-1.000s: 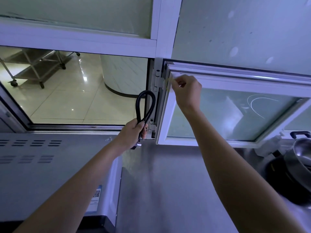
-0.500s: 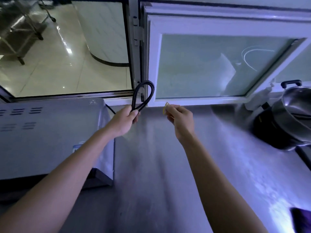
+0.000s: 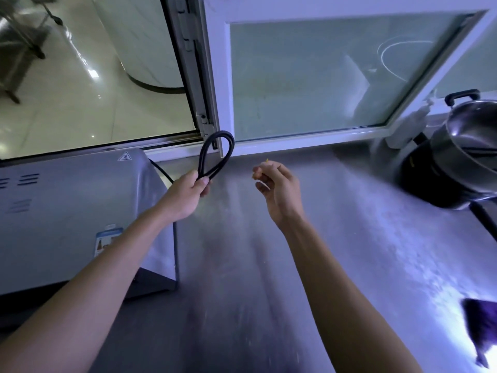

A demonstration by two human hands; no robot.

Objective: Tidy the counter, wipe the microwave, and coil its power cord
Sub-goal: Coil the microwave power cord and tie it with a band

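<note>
The left hand (image 3: 185, 193) grips a black power cord (image 3: 215, 154) folded into a loop; the loop stands up out of the fist, over the back edge of the bench (image 3: 242, 265) and in front of the window frame. From below the hand a single strand of the cord runs back behind the microwave (image 3: 67, 211), which sits at the left end of the bench against the back edge, its vented top and a small warning sticker facing up.

The right hand (image 3: 279, 191) is raised beside the left, apart from it and not touching the cord. Its fingers are curled, and the thumb and forefinger pinch a tiny yellowish bit (image 3: 266, 160) at their tips; what it is cannot be told.

An open window (image 3: 309, 76) with frosted glass swings inward above the back edge. At the right end stands a steel pot (image 3: 473, 141) on a black base, and a dark cloth (image 3: 481, 327) lies near the front right corner.
</note>
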